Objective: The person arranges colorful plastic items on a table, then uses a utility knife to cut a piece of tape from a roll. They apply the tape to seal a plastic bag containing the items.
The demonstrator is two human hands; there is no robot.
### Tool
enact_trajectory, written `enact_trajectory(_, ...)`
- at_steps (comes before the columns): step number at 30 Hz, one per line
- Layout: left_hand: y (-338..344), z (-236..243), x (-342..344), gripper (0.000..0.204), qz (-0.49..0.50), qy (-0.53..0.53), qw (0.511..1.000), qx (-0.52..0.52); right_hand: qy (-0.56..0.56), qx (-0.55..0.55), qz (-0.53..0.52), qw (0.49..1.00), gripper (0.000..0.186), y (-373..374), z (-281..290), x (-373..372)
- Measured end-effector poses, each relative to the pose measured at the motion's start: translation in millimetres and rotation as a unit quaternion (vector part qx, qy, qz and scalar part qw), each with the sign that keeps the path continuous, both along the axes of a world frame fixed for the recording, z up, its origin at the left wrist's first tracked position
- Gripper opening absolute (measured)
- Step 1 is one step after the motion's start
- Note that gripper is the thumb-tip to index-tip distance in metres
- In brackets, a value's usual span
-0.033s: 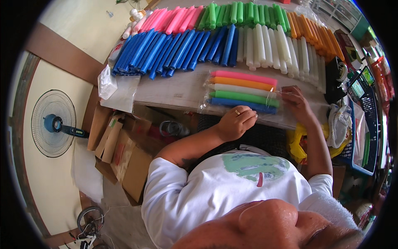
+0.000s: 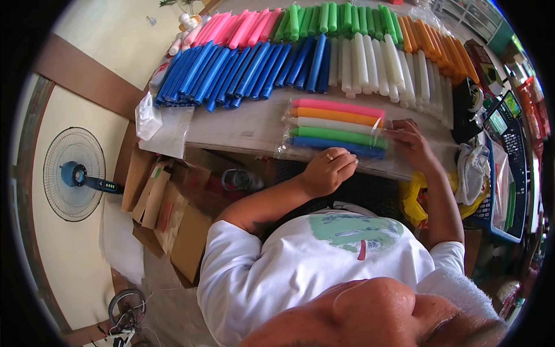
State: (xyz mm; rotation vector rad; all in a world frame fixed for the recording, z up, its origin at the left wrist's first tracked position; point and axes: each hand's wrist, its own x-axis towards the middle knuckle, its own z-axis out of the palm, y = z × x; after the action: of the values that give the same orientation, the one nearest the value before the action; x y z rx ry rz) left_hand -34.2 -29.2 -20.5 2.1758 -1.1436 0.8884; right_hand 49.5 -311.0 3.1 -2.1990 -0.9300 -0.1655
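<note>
Your left hand [image 2: 331,172] sits palm down at six o'clock of the clear packet of five candles [image 2: 332,123], fingers curled in narrow beside the blue one; whether it pinches the film cannot be told. Your right hand [image 2: 409,139] is at the three o'clock end, fingers bent toward the film, its grip equally unclear. The packet lies flat near the front of the bench [image 2: 231,130]. From it, candle rows block the far side: blue candles [image 2: 231,75] at ten, pink candles [image 2: 248,29] at eleven, green candles [image 2: 324,18] at twelve, white candles [image 2: 374,66] at one, orange candles [image 2: 429,43] at two. Clear plastic sleeves [image 2: 173,139] lie at nine; a yellow bag [image 2: 413,202] sits between four and five.
</note>
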Motion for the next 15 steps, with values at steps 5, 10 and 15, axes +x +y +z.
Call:
enact_trajectory(5, 1, 1, 0, 0.023, 0.008, -0.001, 1.0, 0.0, -0.055, -0.062, -0.024, 0.996, 0.041, 13, 6, -7)
enact_trajectory(10, 4, -1, 2, 0.022, 0.014, 0.0, 1.0, -0.009, -0.095, -0.027, -0.017, 0.995, 0.039, 17, 7, -10)
enact_trajectory(15, 4, 0, 5, 0.021, 0.01, -0.003, 1.0, -0.02, -0.122, -0.063, -0.003, 0.99, 0.038, 18, 11, -11)
